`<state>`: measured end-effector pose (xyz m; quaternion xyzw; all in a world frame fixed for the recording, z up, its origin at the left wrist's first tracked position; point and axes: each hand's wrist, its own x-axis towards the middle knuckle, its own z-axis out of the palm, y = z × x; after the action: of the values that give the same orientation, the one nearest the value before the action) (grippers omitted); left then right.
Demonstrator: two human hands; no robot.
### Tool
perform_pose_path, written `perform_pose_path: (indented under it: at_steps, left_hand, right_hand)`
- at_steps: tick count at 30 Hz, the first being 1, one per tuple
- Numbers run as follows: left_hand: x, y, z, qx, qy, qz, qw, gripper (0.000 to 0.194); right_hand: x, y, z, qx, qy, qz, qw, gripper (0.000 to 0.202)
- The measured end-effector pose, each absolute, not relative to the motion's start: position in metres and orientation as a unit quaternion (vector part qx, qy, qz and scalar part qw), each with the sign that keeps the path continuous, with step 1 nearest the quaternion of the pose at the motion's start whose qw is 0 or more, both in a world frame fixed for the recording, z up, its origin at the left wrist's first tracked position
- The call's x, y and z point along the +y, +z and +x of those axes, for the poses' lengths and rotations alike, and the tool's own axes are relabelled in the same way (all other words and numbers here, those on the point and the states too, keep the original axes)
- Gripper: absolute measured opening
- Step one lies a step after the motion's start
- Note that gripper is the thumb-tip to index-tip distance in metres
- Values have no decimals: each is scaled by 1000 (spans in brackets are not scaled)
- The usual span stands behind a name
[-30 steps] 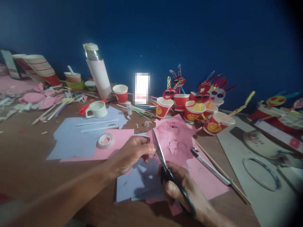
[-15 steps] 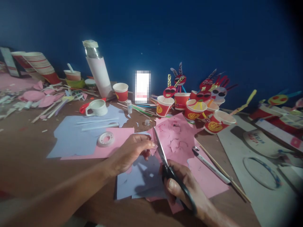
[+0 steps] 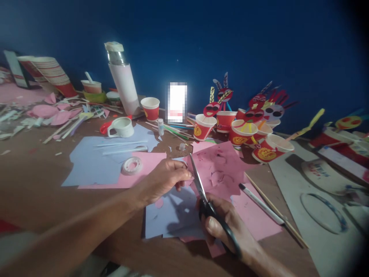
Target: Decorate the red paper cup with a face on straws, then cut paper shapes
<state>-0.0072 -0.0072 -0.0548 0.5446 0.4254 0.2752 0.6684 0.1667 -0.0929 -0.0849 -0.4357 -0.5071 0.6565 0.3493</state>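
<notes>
My right hand (image 3: 226, 221) grips black-handled scissors (image 3: 198, 177), whose blades look nearly closed and point up and away. Just left of the blades, my left hand (image 3: 165, 179) pinches a small piece of pink paper, mostly hidden by the fingers. Behind the blades lies a pink sheet (image 3: 227, 154) with drawn marks and cuts. Blue paper (image 3: 173, 215) is spread under both hands. A white tape roll (image 3: 132, 166) rests on paper left of my left hand. To the right of the scissors lies a pen (image 3: 261, 204), beside a thin wooden stick (image 3: 276, 209).
Red cups (image 3: 204, 127) with paper faces stand at the back right. A tall flask (image 3: 124, 86), a red cup (image 3: 150, 108) and a bright phone (image 3: 176, 102) stand along the wall. Paper scraps (image 3: 43, 111) and stacked cups (image 3: 53, 73) fill the back left.
The view has shifted slightly, so the back objects sit further right. My hands stay close together, and the scissor blades look about the same.
</notes>
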Motion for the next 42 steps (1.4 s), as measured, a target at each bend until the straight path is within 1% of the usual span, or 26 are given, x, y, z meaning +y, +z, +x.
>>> perform_pose_path:
  at_steps: [14,19,23,27,31,35,42]
  left_hand:
    - [-6,-49,-8,412,269,560,666,18]
    - [-7,-50,-9,414,270,558,666,21]
    - [-10,-49,-10,405,277,581,649,23]
    - [-11,-50,-8,401,302,600,623,22]
    - [-12,-50,-6,409,310,591,622,20]
    - [-14,-47,-4,406,313,598,617,24]
    - [-13,-47,-5,405,324,603,606,20]
  right_hand:
    - [-94,-84,165,-486,665,-451,344,48]
    - [-93,-82,165,-485,661,-458,344,50]
    - [-93,-83,166,-486,653,-454,363,50]
    - [-93,-86,167,-497,647,-443,373,48]
    - [-93,-86,167,-498,644,-440,380,47]
    - [-94,-86,167,-491,648,-438,384,46]
    - [-96,-89,166,-489,656,-435,376,46]
